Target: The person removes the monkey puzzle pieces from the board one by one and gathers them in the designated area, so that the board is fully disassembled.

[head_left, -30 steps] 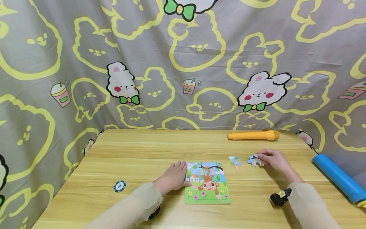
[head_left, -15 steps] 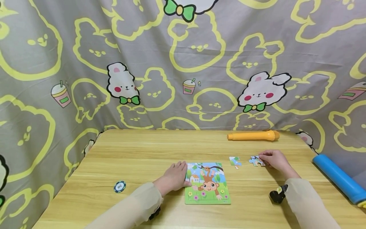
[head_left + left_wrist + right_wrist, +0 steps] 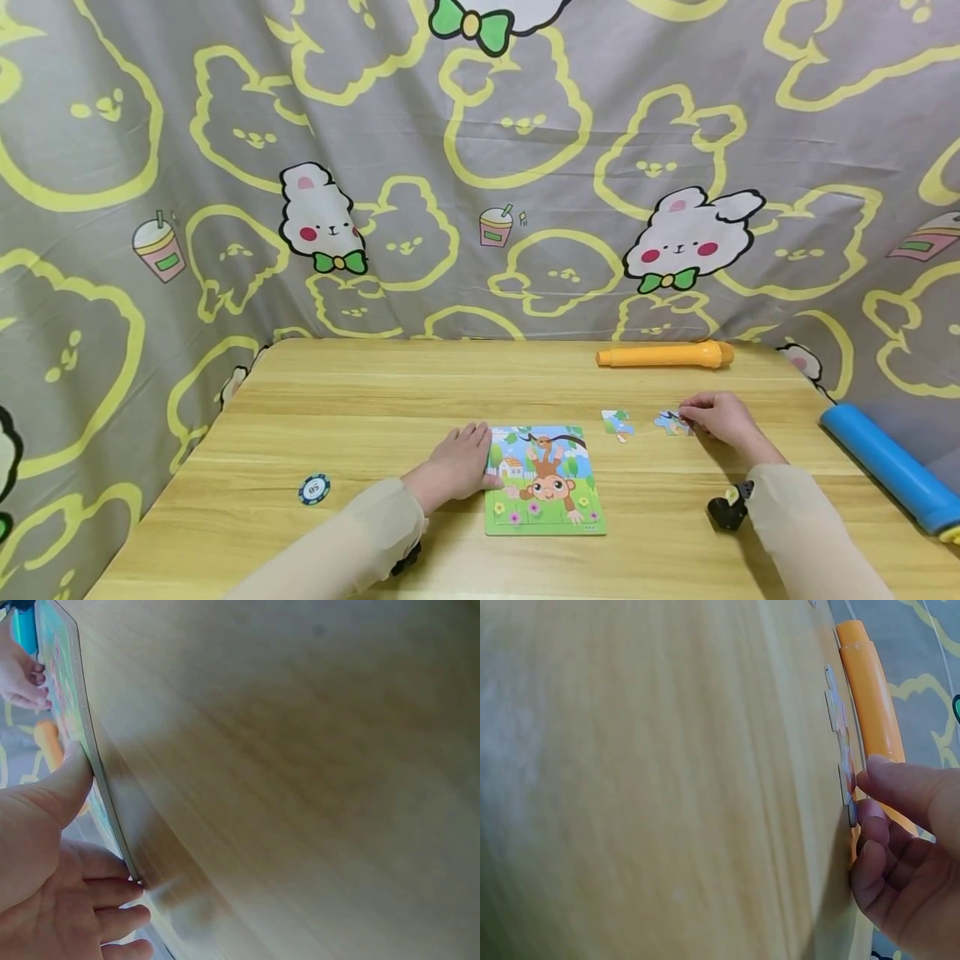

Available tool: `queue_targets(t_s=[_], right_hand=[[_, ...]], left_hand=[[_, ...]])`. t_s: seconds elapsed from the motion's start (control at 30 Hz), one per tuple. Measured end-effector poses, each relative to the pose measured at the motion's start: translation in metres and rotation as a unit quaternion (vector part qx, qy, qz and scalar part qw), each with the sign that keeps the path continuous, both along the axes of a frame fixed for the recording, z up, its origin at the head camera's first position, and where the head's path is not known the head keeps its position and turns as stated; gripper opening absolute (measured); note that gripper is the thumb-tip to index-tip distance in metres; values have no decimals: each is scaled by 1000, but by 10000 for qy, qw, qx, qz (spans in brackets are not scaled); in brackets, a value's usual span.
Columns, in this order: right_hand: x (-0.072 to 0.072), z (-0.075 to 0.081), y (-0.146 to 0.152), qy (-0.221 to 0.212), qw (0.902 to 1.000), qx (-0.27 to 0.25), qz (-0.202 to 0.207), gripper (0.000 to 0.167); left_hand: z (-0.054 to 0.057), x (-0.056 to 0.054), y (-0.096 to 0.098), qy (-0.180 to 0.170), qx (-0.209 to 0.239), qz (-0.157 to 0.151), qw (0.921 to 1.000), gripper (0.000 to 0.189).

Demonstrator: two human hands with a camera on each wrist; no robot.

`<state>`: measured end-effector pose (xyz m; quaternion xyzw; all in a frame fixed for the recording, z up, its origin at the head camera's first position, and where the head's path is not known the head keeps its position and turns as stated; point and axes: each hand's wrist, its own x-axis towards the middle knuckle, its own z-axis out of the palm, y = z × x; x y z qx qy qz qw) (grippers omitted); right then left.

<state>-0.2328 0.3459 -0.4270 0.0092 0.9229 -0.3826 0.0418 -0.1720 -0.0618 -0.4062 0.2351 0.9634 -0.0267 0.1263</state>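
Observation:
My left hand [image 3: 459, 465] lies at the left side of a monkey jigsaw puzzle [image 3: 543, 492] on the table. Its fingers are stretched out beside the board, and the thumb [image 3: 73, 772] rests on the board's edge in the left wrist view. Farther right, my right hand [image 3: 720, 421] pinches a blue puzzle piece [image 3: 670, 422] between thumb and fingertips, low over the tabletop. In the right wrist view that puzzle piece [image 3: 846, 780] shows nearly edge-on. Another puzzle piece [image 3: 617, 423] lies between the board and the right hand.
An orange microphone-shaped toy [image 3: 663, 356] lies at the back right of the wooden table [image 3: 390, 379]. Along the right edge is a blue tube [image 3: 888, 467]. A round poker chip [image 3: 314, 489] lies at the left. A patterned curtain [image 3: 420, 275] hangs behind.
The right hand has shifted the pinched puzzle piece slightly to the right and turned it a little. The left hand and the board have stayed in place.

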Motion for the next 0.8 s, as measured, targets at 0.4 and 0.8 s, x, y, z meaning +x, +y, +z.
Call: queue_targets(t_s=[0.4, 0.8], right_hand=[[5, 19, -37, 497, 9980, -44, 396, 34], [18, 13, -117, 935, 9743, -335, 2021, 31]], left_hand=[[0, 1, -1, -3, 25, 30, 10000, 79], [0, 0, 0, 4, 43, 18, 10000, 79]])
